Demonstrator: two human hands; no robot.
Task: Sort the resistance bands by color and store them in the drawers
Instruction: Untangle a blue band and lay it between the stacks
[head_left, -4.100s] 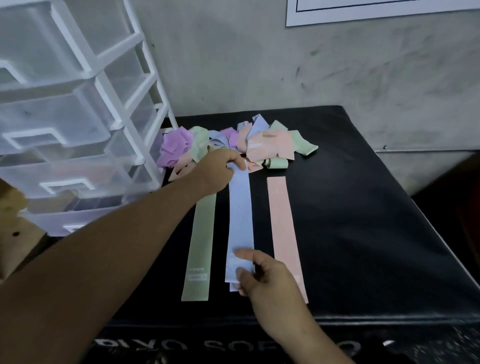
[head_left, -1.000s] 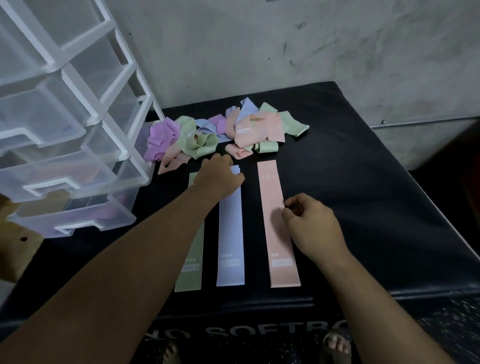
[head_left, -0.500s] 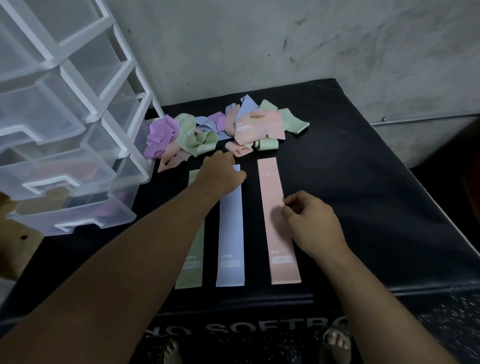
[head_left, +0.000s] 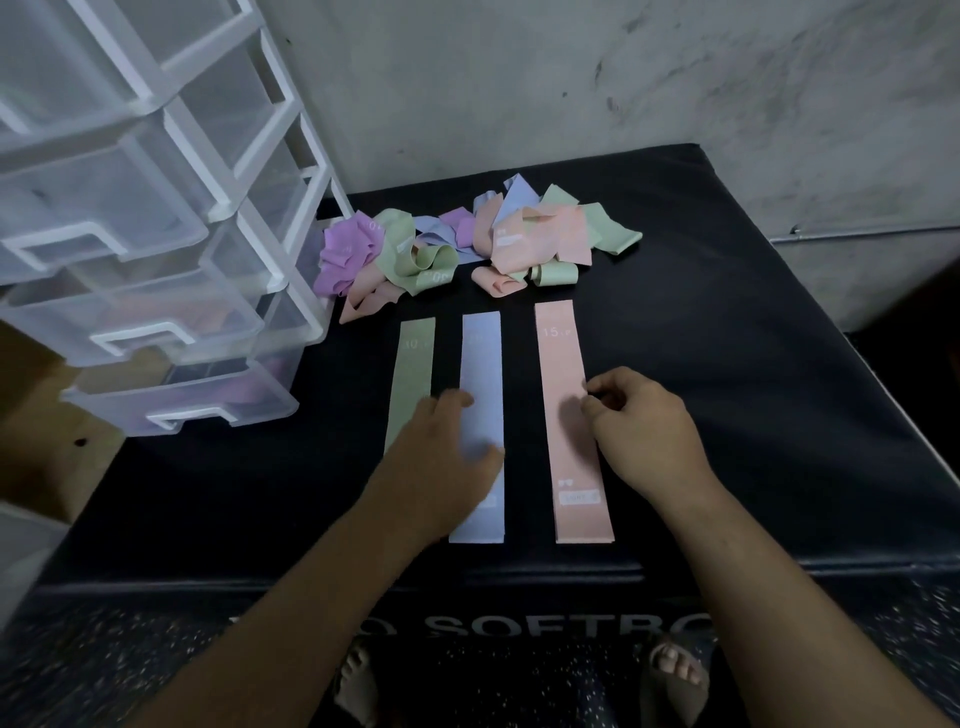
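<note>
drawer unit (head_left: 171, 291) blocks left, mat (head_left: 753, 374) open right

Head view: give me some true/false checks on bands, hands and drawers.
1. Three flat bands lie side by side, from left: green band, blue band, pink band. True.
2. The right hand is on the green band. False: it is at the pink band's right edge.
3. The pile lies behind the flat bands, nearer the wall. True.
4. The left hand lifts a purple band. False: it lies over the green and blue bands.
5. The drawers stand on the right. False: on the left.
</note>
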